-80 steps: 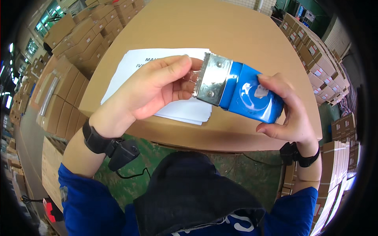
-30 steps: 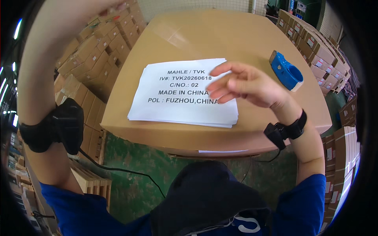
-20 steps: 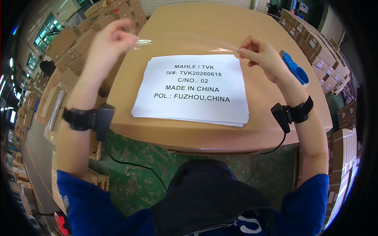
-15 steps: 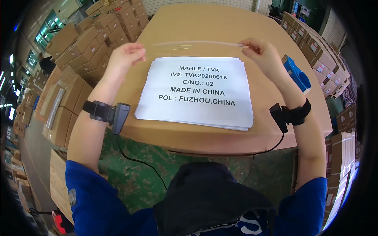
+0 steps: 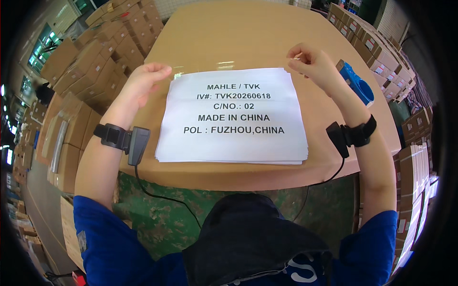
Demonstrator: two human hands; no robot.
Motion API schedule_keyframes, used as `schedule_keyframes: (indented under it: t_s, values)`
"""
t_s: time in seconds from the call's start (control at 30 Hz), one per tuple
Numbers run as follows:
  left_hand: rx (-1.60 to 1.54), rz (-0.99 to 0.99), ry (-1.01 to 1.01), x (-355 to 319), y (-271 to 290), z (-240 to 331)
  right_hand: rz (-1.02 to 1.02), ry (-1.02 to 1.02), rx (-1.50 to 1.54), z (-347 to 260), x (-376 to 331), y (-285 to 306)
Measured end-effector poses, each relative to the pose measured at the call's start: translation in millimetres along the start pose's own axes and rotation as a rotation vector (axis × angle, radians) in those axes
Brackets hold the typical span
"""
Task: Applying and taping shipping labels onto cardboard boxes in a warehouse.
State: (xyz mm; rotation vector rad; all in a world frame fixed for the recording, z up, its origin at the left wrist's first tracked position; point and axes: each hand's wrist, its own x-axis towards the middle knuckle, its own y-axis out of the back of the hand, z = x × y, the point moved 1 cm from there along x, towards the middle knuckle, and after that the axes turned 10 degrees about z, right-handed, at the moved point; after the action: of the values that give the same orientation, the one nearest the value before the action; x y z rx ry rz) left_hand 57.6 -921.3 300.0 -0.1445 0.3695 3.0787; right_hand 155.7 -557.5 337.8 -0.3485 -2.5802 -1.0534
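A stack of white printed paper sheets (image 5: 234, 107) lies on the large brown cardboard surface (image 5: 229, 31) in front of me. Along its far edge a strip of clear tape (image 5: 226, 65) catches the light and is otherwise hard to see. At the left end of that strip, my left hand (image 5: 144, 82) pinches, just off the sheets' far left corner. My right hand (image 5: 311, 64) is closed in a pinch on the strip's other end, beyond the far right corner. A blue tape dispenser (image 5: 355, 83) rests on the cardboard right of my right hand.
Stacked cardboard boxes (image 5: 78, 62) stand at the left, and more boxes (image 5: 374, 52) line the right. Black cables (image 5: 164, 194) run from the devices strapped on my wrists. Below the cardboard's near edge is a green floor (image 5: 152, 209).
The tape strip has come down toward the far edge of the sheets. My left hand is lower and slightly left, and the view has shifted a little.
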Motion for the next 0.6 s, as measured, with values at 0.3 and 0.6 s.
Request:
schedule_keyframes:
  t_s: [0.3, 0.6]
  values:
    - [0.298, 0.006, -0.020, 36, -14, -10, -0.127, -0.176, -0.075, 32, 29, -26]
    - [0.261, -0.003, -0.258, 44, -19, -23, 0.044, 0.005, -0.196, 42, 29, -40]
